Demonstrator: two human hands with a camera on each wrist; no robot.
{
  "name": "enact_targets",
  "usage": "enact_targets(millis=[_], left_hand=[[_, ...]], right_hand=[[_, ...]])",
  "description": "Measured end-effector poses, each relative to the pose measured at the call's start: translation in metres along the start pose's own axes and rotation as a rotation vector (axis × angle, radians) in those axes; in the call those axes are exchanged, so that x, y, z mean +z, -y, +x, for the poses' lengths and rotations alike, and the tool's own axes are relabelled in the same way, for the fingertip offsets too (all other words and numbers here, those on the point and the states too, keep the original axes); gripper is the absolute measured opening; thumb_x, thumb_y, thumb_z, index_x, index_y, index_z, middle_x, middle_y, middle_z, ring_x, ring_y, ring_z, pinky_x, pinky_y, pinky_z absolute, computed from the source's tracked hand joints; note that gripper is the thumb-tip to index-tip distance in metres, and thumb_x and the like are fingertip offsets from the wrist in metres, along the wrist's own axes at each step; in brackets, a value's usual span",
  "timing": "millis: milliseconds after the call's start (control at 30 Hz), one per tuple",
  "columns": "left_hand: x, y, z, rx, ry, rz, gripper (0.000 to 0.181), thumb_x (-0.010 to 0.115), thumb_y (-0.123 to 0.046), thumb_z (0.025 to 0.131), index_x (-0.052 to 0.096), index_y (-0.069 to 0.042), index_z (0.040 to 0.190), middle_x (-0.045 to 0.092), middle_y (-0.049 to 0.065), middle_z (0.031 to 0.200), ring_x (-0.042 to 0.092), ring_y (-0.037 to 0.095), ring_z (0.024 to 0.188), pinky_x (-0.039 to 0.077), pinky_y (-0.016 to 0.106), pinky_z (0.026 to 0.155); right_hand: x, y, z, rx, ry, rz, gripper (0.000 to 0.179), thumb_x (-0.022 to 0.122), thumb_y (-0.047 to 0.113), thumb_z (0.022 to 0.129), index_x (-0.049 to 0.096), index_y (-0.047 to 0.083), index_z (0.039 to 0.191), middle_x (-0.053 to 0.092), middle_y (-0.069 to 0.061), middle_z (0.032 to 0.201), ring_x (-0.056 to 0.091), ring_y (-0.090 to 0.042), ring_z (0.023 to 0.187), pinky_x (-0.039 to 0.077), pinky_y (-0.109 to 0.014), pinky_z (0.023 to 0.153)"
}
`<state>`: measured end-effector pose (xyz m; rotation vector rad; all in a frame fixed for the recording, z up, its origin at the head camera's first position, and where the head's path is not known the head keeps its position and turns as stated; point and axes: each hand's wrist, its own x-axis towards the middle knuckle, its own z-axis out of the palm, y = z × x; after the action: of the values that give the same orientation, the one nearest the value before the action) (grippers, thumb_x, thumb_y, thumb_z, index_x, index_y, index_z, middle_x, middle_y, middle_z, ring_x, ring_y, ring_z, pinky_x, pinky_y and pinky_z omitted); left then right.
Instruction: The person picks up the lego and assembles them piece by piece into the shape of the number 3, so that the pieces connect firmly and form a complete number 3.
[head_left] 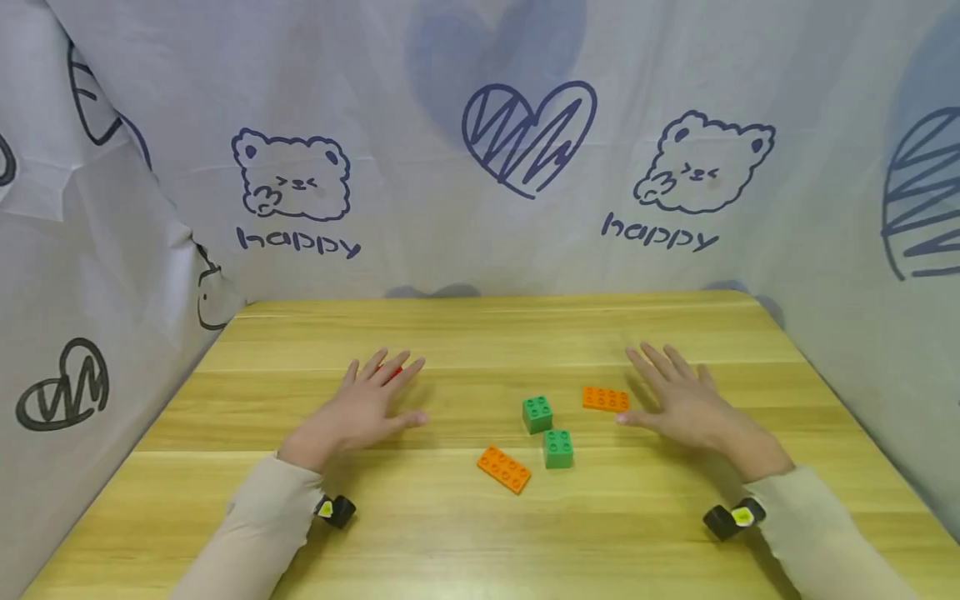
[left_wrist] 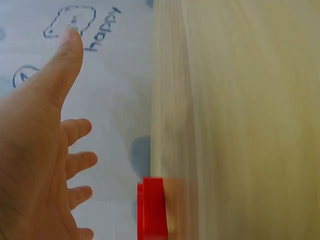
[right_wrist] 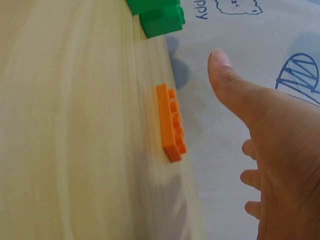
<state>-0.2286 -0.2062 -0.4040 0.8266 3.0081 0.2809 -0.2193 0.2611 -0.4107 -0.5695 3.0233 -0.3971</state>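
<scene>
My left hand point(head_left: 363, 412) is held over the left side of the table with its fingers spread and nothing in it. Beneath its fingers, mostly hidden in the head view, is a red toy brick point(head_left: 388, 372); the left wrist view shows the red brick point(left_wrist: 153, 209) beyond the palm. On the right, my right hand point(head_left: 690, 408) is likewise spread and holds nothing. Its thumb points toward an orange toy brick point(head_left: 606, 399), a flat one with two rows of studs, also in the right wrist view point(right_wrist: 171, 124).
Between the hands, two green square bricks point(head_left: 537, 415) point(head_left: 558, 449) stand close together. A second flat orange brick point(head_left: 504, 469) lies at an angle in front of them. A white cloth point(head_left: 420, 242) with bear and heart drawings hangs behind the wooden table point(head_left: 450, 542) and along its sides.
</scene>
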Motion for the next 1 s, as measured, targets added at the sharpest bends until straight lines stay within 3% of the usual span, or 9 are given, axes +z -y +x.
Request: enact_targets(millis=[233,533,767,1000], left_hand=[[0.002,-0.018,0.005,0.114,0.014,-0.048,0.089,0.042,-0.075,0.089,0.022,-0.022,0.157,0.021,0.009,0.16,0.016,0.039,0.145,0.014,0.06,0.113],[0.009,-0.042,0.006,0.201,0.045,-0.093,0.091,0.043,-0.076,0.086,0.022,-0.023,0.157,0.027,0.007,0.158,0.019,0.035,0.144,0.022,0.055,0.112],[0.014,-0.053,0.006,0.244,0.082,-0.107,0.091,0.042,-0.077,0.086,0.025,-0.022,0.157,0.025,0.007,0.159,0.018,0.035,0.145,0.02,0.053,0.113],[0.021,-0.064,0.004,0.265,0.113,-0.141,0.092,0.044,-0.078,0.084,0.027,-0.023,0.156,0.026,0.007,0.159,0.014,0.035,0.146,0.02,0.055,0.113]], right_hand=[[-0.002,0.013,0.001,-0.099,-0.044,0.011,0.101,0.058,0.068,0.085,0.011,0.017,0.159,0.01,-0.014,0.162,0.007,-0.045,0.144,0.007,-0.073,0.105],[0.003,0.032,0.002,-0.256,-0.081,0.105,0.095,0.063,0.064,0.085,0.027,0.011,0.155,0.025,-0.016,0.157,0.021,-0.043,0.141,0.021,-0.062,0.109],[0.008,0.042,-0.002,-0.275,-0.075,0.157,0.091,0.063,0.063,0.084,0.029,0.017,0.155,0.029,-0.011,0.156,0.028,-0.036,0.14,0.027,-0.057,0.109],[0.015,0.053,-0.002,-0.3,-0.079,0.173,0.084,0.065,0.06,0.084,0.04,0.015,0.15,0.041,-0.009,0.149,0.038,-0.031,0.135,0.033,-0.053,0.107]])
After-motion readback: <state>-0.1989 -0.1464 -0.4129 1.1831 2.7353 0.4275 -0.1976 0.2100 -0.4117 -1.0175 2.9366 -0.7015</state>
